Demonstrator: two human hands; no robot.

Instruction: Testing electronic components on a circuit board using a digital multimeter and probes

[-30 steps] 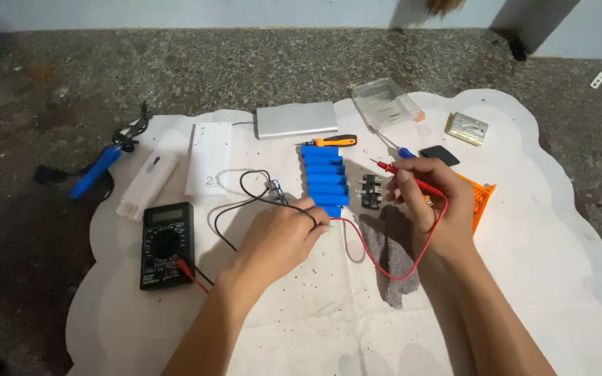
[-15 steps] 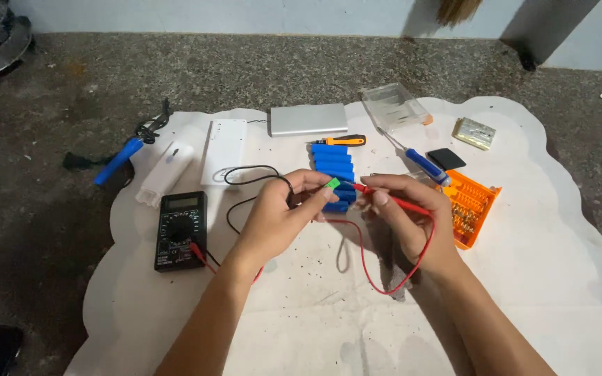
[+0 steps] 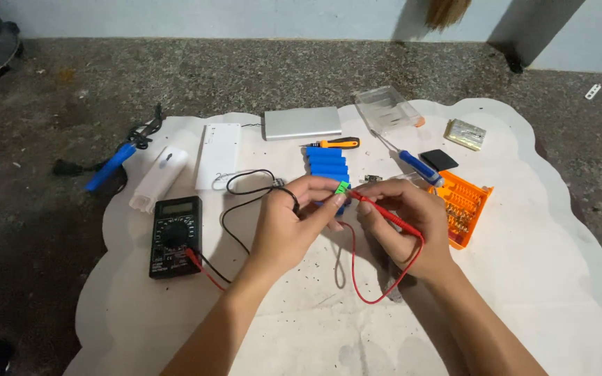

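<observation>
Multimeter (image 3: pixel 174 235): one, black, lying left on the white mat (image 3: pixel 545 278); a red and a black lead run from it toward the hands.
Left hand (image 3: pixel 288 221): grip closed round the near end of the blue battery pack (image 3: pixel 328 164), holding a small green piece (image 3: pixel 342 187) at its fingertips; whether it also pinches the black probe I cannot tell.
Battery pack: middle of the mat, about five blue cells side by side; it looks stiff and fairly heavy, best taken by its sides, away from the terminals.
Right hand (image 3: pixel 404 224): grip pinched like a pen on the red probe (image 3: pixel 383 210), tip touching the green piece; probe light and rigid, its wire limp.
Screwdrivers: two, one orange-handled (image 3: pixel 334 143), one blue (image 3: pixel 418 167).
Bit case (image 3: pixel 462 206): one, orange.
</observation>
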